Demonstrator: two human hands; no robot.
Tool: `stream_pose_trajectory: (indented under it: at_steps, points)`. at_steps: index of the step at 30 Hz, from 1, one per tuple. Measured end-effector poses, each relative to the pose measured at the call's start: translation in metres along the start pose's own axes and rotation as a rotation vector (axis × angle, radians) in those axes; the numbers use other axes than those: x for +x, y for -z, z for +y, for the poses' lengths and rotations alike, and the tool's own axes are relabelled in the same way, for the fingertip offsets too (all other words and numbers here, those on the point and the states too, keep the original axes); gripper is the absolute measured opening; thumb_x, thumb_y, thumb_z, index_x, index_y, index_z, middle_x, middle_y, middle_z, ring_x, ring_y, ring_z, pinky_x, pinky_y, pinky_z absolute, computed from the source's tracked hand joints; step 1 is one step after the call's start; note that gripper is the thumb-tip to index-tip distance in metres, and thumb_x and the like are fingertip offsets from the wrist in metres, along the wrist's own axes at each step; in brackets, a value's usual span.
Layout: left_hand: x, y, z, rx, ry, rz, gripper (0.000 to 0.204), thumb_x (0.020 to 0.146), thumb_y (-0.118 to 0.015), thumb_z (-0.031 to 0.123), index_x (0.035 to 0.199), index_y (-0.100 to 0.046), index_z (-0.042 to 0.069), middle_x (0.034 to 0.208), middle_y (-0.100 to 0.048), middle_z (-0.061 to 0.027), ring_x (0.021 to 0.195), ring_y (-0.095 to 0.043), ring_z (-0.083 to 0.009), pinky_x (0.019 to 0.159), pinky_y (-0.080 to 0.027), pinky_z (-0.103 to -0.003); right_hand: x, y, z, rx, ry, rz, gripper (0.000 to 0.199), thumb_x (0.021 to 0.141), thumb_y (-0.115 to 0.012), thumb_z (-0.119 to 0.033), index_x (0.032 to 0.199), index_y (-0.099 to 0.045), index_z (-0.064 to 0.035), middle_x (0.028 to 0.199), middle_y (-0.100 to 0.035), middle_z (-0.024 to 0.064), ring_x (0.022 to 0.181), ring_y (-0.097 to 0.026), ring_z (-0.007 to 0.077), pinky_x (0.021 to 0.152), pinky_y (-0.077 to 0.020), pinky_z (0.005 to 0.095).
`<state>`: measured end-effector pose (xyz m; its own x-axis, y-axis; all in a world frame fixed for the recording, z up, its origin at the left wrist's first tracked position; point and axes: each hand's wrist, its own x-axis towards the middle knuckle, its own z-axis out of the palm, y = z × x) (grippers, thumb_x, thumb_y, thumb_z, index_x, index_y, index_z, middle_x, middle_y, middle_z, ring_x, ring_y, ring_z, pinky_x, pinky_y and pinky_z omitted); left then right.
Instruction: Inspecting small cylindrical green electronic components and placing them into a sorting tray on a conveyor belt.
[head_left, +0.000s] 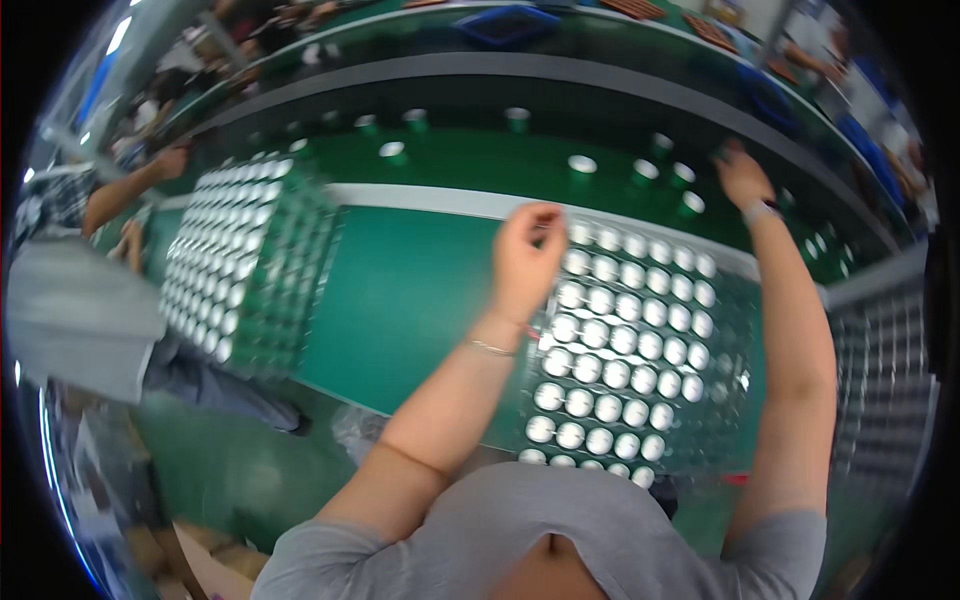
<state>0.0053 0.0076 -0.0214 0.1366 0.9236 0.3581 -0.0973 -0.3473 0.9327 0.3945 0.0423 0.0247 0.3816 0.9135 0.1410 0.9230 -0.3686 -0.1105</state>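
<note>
A clear plastic tray (735,415) in front of me holds rows of small round pieces with shiny white tops; the cells along its right side look unfilled. My left hand (527,258) is over the tray's far left corner, fingers curled in and thumb against them; what they hold, if anything, I cannot make out. Out over the green conveyor belt (470,160) reaches my right hand (746,178), slightly blurred, thumb and fingers apart. Near it on the belt stand several loose round pieces, one of them a white-topped piece (692,204).
A pale rail (430,198) separates the belt from the green worktop (400,290). Another tray of round pieces (215,260) sits at the left, beside a co-worker (80,300). Stacked trays (880,370) stand at the right. Beyond the belt, a blue bin (508,24) rests on a shelf.
</note>
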Motion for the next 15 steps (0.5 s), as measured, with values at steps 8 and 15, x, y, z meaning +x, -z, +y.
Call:
stream_pose_trajectory:
  at_steps: [8,15]
  points:
    - [-0.024,0.001,0.061,-0.099,-0.068,-0.263,0.048,0.075,-0.077,-0.003,0.120,-0.060,0.000,0.114,-0.062,-0.0100,0.100,-0.063,-0.0179,0.086,-0.053,-0.030,-0.170,0.092,-0.107,0.817,0.266,-0.126,0.036,0.095,-0.059,-0.015,0.129,-0.048,-0.0106,0.089,-0.063,0.0024,0.076,-0.055,0.0100,0.065,-0.0446,0.0251]
    - [-0.041,-0.023,0.074,-0.432,0.271,-0.635,0.063,0.070,-0.080,-0.009,0.128,-0.055,-0.002,0.122,-0.060,-0.0132,0.111,-0.062,-0.0229,0.094,-0.055,-0.035,-0.250,0.075,-0.122,1.021,0.408,-0.333,0.041,0.094,-0.061,-0.011,0.131,-0.045,-0.0058,0.120,-0.061,0.0153,0.111,-0.063,0.0291,0.093,-0.0493,0.0368]
